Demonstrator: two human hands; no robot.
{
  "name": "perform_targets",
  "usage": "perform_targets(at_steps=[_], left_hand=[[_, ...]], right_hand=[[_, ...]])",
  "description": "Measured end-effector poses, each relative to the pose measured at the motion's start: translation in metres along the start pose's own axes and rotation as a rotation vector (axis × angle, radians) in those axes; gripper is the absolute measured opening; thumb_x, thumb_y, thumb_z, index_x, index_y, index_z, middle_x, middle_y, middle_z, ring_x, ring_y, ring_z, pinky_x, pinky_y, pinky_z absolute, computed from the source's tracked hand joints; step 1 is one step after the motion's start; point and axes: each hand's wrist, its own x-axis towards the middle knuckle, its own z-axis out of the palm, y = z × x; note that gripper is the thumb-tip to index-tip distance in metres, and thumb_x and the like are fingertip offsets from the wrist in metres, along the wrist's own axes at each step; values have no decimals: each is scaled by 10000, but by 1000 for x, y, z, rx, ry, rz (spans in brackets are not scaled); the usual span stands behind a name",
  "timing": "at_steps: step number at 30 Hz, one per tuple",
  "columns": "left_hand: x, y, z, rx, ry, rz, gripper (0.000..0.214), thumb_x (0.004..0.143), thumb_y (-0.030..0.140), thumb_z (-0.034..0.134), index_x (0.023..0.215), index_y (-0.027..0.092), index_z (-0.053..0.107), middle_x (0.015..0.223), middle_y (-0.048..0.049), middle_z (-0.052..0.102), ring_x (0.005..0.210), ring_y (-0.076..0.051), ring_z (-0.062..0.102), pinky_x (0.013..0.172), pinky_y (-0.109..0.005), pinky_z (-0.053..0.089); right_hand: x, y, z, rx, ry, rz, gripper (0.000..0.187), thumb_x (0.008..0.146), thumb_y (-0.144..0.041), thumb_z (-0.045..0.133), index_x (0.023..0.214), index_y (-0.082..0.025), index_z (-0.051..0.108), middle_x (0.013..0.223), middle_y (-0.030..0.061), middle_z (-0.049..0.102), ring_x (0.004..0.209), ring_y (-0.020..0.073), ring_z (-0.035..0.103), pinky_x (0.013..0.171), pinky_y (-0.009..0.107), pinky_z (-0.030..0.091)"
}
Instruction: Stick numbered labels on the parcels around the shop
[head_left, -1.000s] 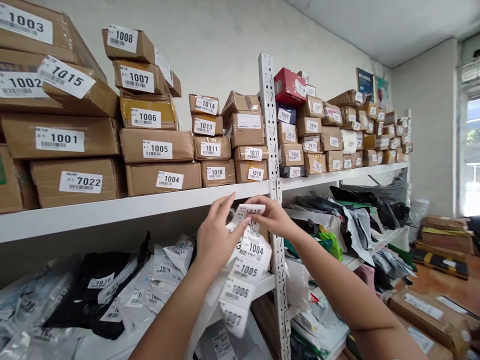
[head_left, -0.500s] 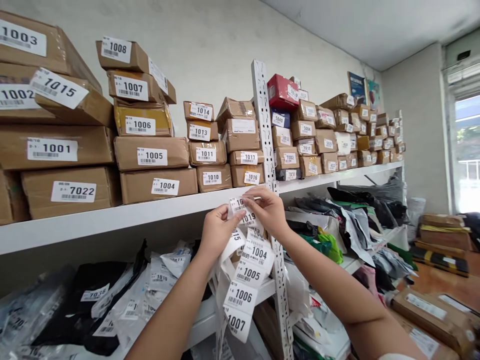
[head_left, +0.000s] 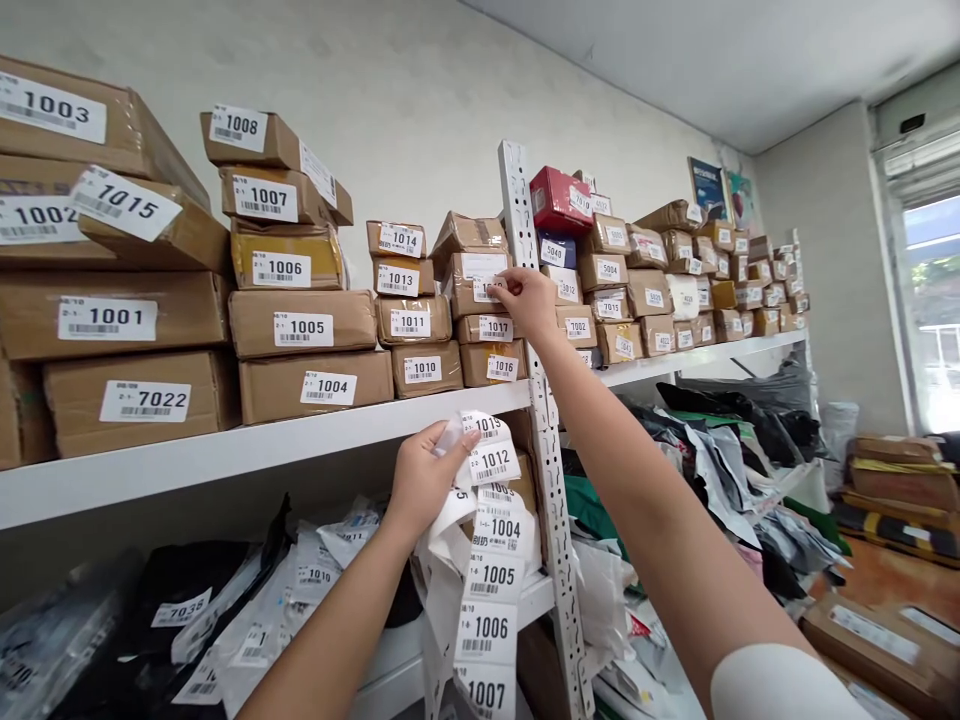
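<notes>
My left hand [head_left: 421, 478] grips the top of a long strip of numbered white labels [head_left: 489, 545] that hangs down in front of the lower shelf; 1019, 1012, 1004 to 1007 are readable. My right hand [head_left: 526, 301] is raised to the upper shelf, its fingers pinched on a small white label [head_left: 489, 289] pressed against the front of a brown cardboard box [head_left: 480, 272] that sits above box 1017 [head_left: 493, 328].
The upper white shelf [head_left: 225, 450] carries stacked labelled cardboard boxes, among them 1001 to 1016 and 7022. A perforated white upright [head_left: 541, 400] divides the bays. The lower shelves hold plastic mailer bags [head_left: 247, 610]. More boxes lie on the floor at the right [head_left: 892, 480].
My right hand peeled a label off the strip and lifted it up to the box on the upper shelf. My left hand stayed on the strip, slightly lower.
</notes>
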Motion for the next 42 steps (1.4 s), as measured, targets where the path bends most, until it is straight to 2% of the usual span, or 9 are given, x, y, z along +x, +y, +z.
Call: perform_targets(at_steps=[3,8,12,15,18,21,27,34,42], left_hand=[[-3,1,-3,9,12,-2,325,760,475,680,709,157,636,566,39,498,525,-91,400,499,-191,311],[-6,5,-3,5,38,11,328,761,477,681,697,161,622,574,41,514,520,-91,412,498,-191,322],[-7,9,-3,-6,51,10,315,761,475,684,736,164,643,596,35,544,528,-97,436,501,-194,340],[-8,11,-7,-21,72,24,303,766,465,686,737,166,641,596,36,539,540,-98,440,506,-192,348],[-7,10,-13,-80,46,48,281,785,443,678,755,167,640,615,34,538,566,-97,451,521,-187,362],[-4,8,-15,-169,0,106,245,813,414,659,804,169,657,718,12,581,650,-108,506,579,-191,413],[6,2,-2,-272,14,79,282,760,365,724,971,180,694,893,-27,691,770,-149,607,705,-234,494],[5,7,13,-157,184,116,249,784,396,685,858,159,678,782,-8,688,698,-134,594,649,-212,467],[6,7,7,-156,161,73,297,736,411,729,883,154,709,834,-23,708,736,-157,604,677,-228,478]], right_hand=[[-7,-5,1,-116,26,-41,197,796,-307,692,951,-189,666,808,46,620,765,197,555,772,367,474],[-11,-21,-2,-232,72,-6,561,760,-361,734,1244,-198,502,1136,131,541,1003,292,537,834,451,470],[-14,-28,-11,-225,-93,-141,323,790,-342,707,1061,-206,595,1123,112,557,1084,305,519,904,471,461],[-35,-41,-28,-32,-130,-63,293,846,-379,638,1086,-215,604,1158,109,582,1114,284,529,920,469,472],[-70,-64,-46,362,-450,33,342,896,-430,552,1179,-240,584,1164,82,620,1033,207,598,835,382,532],[-103,-80,-56,583,-721,93,291,827,-406,655,1058,-230,659,1030,53,677,883,161,640,762,325,545],[-122,-75,-54,729,-679,338,249,700,-346,782,880,-193,703,836,32,696,772,137,650,742,308,542],[-122,-80,-63,827,-679,538,248,612,-308,837,781,-184,704,746,16,692,717,131,655,719,300,551],[-115,-71,-60,719,-775,483,225,627,-315,821,782,-187,720,735,17,693,690,134,636,677,300,539]])
